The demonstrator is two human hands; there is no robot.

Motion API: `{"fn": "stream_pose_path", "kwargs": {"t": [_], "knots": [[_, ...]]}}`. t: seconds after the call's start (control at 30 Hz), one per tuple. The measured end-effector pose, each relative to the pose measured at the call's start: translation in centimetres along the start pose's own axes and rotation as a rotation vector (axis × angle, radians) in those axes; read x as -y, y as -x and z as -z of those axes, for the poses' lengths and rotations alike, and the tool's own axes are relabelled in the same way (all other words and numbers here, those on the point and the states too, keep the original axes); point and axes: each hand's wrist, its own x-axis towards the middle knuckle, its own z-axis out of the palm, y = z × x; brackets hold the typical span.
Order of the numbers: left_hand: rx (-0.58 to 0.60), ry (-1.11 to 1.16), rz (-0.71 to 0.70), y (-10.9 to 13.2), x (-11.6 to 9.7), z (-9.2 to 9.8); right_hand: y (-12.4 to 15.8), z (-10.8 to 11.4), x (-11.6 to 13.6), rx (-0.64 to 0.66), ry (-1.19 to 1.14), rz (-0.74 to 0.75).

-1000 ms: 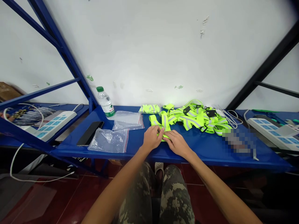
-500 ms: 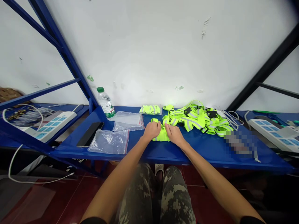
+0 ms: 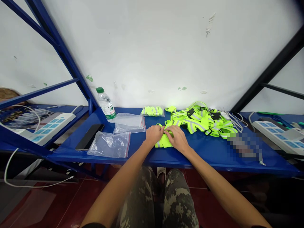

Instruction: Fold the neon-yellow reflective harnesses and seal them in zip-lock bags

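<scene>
Both hands meet at the middle of the blue shelf over a folded neon-yellow reflective strap (image 3: pixel 164 141) with grey stripes. My left hand (image 3: pixel 154 134) is closed on the strap's left side. From the right, my right hand (image 3: pixel 177 137) grips the same strap with bent fingers, its thumb and fingertips close to my left thumb. The hands hide the strap's upper middle. Just behind and to the right lies a loose heap of similar reflective straps (image 3: pixel 200 119) with black buckles. A clear bag holding a folded yellow strap (image 3: pixel 152 111) rests against the wall.
Clear zip bags (image 3: pixel 109 144) lie to the left beside a black phone (image 3: pixel 90 136). A water bottle (image 3: pixel 106 104) with a green cap stands behind them. White cables (image 3: pixel 239 122) lie right of the heap. Power strips (image 3: pixel 55 127) sit beyond the blue frame.
My right hand has shifted over the strap, its fingers now reaching across toward my left thumb. The strap's front edge has moved slightly toward me. The camera view has turned slightly.
</scene>
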Motion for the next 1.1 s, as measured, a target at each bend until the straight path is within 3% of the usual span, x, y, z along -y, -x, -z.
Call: {"fn": "stream_pose_path", "kwargs": {"t": [0.13, 0.33, 0.43, 0.53, 0.63, 0.8, 0.97, 1.1], "knots": [[0.016, -0.012, 0.032, -0.4, 0.2, -0.3, 1.7, 1.7, -0.5, 0.154, -0.038, 0.147], [0.059, 0.089, -0.013, -0.1, 0.1, 1.2, 2.6, 2.2, -0.7, 0.241, -0.024, 0.179], [-0.086, 0.157, -0.123, 1.9, -0.2, 2.2, 1.7, 2.1, -0.2, 0.265, -0.008, 0.180], [-0.224, 0.141, -0.143, 3.6, -0.6, 2.6, 0.9, 1.9, 0.4, 0.293, 0.021, 0.148], [-0.185, 0.108, -0.087, 3.4, -0.8, 2.5, 0.5, 1.4, 0.7, 0.266, 0.025, 0.073], [-0.072, 0.025, 0.007, -0.1, -0.6, 2.5, -0.4, -0.2, -0.1, 0.179, -0.052, -0.099], [0.077, 0.028, 0.042, -2.3, -0.1, 1.9, -1.4, -1.7, -1.2, 0.079, 0.098, -0.098], [0.024, 0.019, 0.051, -2.4, 0.1, 1.1, -1.6, -2.7, -1.4, -0.035, 0.174, -0.100]]}}
